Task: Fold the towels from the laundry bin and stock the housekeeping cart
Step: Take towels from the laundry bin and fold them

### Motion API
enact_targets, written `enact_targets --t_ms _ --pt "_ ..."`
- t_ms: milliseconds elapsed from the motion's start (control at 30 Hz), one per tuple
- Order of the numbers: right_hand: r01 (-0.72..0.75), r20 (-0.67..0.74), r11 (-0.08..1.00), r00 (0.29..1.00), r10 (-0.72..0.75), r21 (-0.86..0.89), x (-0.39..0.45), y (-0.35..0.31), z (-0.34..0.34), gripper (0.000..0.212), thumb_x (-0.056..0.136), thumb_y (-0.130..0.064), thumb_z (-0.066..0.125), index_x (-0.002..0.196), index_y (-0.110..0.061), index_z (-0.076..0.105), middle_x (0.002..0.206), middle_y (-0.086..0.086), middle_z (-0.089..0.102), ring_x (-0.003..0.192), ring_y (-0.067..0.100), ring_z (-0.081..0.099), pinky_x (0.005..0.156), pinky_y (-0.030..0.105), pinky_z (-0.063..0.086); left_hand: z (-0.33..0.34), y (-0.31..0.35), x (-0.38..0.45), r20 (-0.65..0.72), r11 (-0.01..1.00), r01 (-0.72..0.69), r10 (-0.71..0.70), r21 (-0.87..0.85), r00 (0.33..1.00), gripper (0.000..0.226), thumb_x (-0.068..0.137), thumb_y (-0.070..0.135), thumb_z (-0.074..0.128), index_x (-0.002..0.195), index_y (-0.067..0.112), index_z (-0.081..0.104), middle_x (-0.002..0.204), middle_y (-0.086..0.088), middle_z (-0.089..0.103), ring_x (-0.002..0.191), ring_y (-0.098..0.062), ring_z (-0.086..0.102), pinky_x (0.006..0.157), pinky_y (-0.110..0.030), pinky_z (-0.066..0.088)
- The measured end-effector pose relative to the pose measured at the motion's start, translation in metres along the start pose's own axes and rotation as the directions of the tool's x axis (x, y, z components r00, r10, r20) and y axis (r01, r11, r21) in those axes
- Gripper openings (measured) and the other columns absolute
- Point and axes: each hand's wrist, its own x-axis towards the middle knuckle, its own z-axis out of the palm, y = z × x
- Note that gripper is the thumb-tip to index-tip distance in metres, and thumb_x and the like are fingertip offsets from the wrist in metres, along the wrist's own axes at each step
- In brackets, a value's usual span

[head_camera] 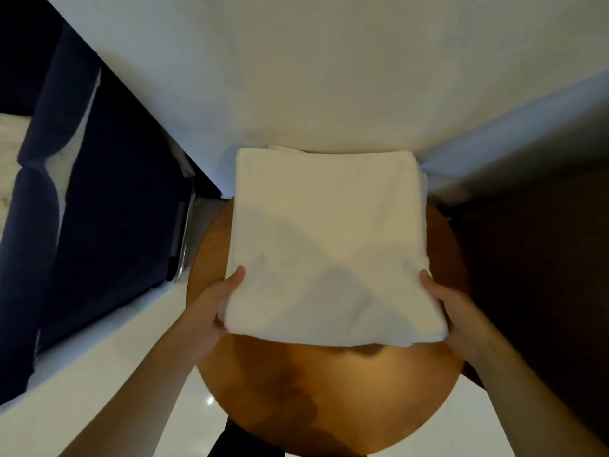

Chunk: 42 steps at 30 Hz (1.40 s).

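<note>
Soft white folded towel [333, 239], square, on round wooden tabletop [329, 390]; left hand [219, 306] & right hand [456, 313] grip near corners, fingers hidden underneath.

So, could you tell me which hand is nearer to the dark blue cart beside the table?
Left. The left hand grips the towel's near-left corner, on the cart's side; the right hand grips the opposite corner.
</note>
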Motion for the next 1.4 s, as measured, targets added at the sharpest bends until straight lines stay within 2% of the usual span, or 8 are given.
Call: enact_targets --t_ms 167,400,567,667,867,1100,1267,1400 --pt "-0.039 -0.003 0.995 0.999 0.039 -0.087 0.022 -0.020 0.000 0.048 0.087 -0.053 0.066 0.122 -0.020 0.071 0.115 0.005 0.076 0.111 0.030 0.069 0.104 0.049 0.049 0.000 0.018 0.019 -0.061 0.996 0.091 -0.092 -0.020 0.994 0.065 0.083 0.047 0.079 0.135 0.013 0.062 0.127 -0.013 0.070 0.119 -0.036 0.065 0.107 -0.055 0.046" --pt "0.057 0.128 0.996 0.990 -0.065 0.064 0.038 -0.055 0.005 0.047 0.096 -0.042 0.055 0.131 -0.013 0.065 0.127 0.010 0.070 0.118 0.026 0.067 0.106 0.045 0.045 0.002 0.008 0.004 0.068 0.995 0.067 -0.061 -0.081 0.996 0.094 0.047 0.006 0.081 0.138 0.009 0.058 0.123 -0.020 0.068 0.115 -0.047 0.061 0.099 -0.067 0.044" --pt "0.181 0.079 0.983 0.980 -0.182 0.013 0.071 -0.092 0.018 0.043 0.092 -0.046 0.067 0.130 -0.025 0.065 0.126 0.006 0.071 0.114 0.024 0.069 0.102 0.045 0.049 0.009 0.024 0.015 0.109 0.989 0.131 -0.123 -0.071 0.986 0.040 0.088 0.028 0.066 0.126 0.012 0.068 0.120 -0.020 0.071 0.101 -0.044 0.070 0.088 -0.057 0.054" --pt "0.194 0.002 0.981 0.981 -0.194 -0.008 0.085 -0.108 0.031 0.047 0.086 -0.049 0.073 0.121 -0.019 0.068 0.111 0.004 0.077 0.101 0.023 0.074 0.089 0.040 0.056 0.012 0.037 0.029 0.050 0.990 0.140 -0.140 -0.007 0.989 0.047 0.092 0.045 0.061 0.128 0.015 0.070 0.128 -0.019 0.068 0.116 -0.044 0.065 0.104 -0.060 0.046" --pt "0.307 -0.033 0.951 0.951 -0.309 -0.044 0.079 -0.114 0.031 0.033 0.093 -0.022 0.072 0.125 -0.016 0.067 0.110 0.006 0.076 0.097 0.024 0.075 0.085 0.042 0.059 0.019 0.044 0.028 0.109 0.977 0.102 -0.123 0.186 0.986 0.058 0.076 0.019 0.081 0.131 0.011 0.065 0.123 -0.022 0.070 0.113 -0.046 0.067 0.104 -0.065 0.046" --pt "0.224 -0.147 0.960 0.957 -0.249 -0.169 0.061 -0.065 0.008 0.052 0.083 -0.047 0.077 0.126 -0.020 0.065 0.114 0.004 0.074 0.099 0.023 0.073 0.087 0.041 0.059 0.026 0.038 0.029 0.114 0.890 -0.222 0.192 0.398 0.975 0.059 0.083 0.037 0.084 0.129 0.060 0.054 0.130 0.010 0.068 0.118 -0.020 0.067 0.097 -0.051 0.054" --pt "0.118 -0.086 0.926 0.984 -0.159 -0.359 0.020 0.006 0.000 0.037 0.088 -0.027 0.076 0.122 -0.021 0.063 0.110 -0.001 0.070 0.094 0.013 0.066 0.074 0.030 0.052 0.006 0.003 0.024 0.005 0.856 -0.147 0.166 0.496 0.986 0.067 0.080 0.027 0.083 0.133 0.042 0.043 0.115 0.020 0.060 0.102 -0.002 0.059 0.088 -0.033 0.052" --pt "0.176 -0.222 0.911 0.936 -0.272 -0.372 0.006 0.023 -0.005 0.021 0.091 -0.032 0.072 0.104 -0.016 0.067 0.098 -0.002 0.070 0.088 0.018 0.065 0.069 0.031 0.048 0.000 -0.012 0.016 -0.063 0.831 -0.165 0.233 0.531 0.970 0.091 0.070 0.055 0.086 0.146 0.034 0.041 0.129 0.010 0.058 0.119 -0.019 0.057 0.104 -0.045 0.048"
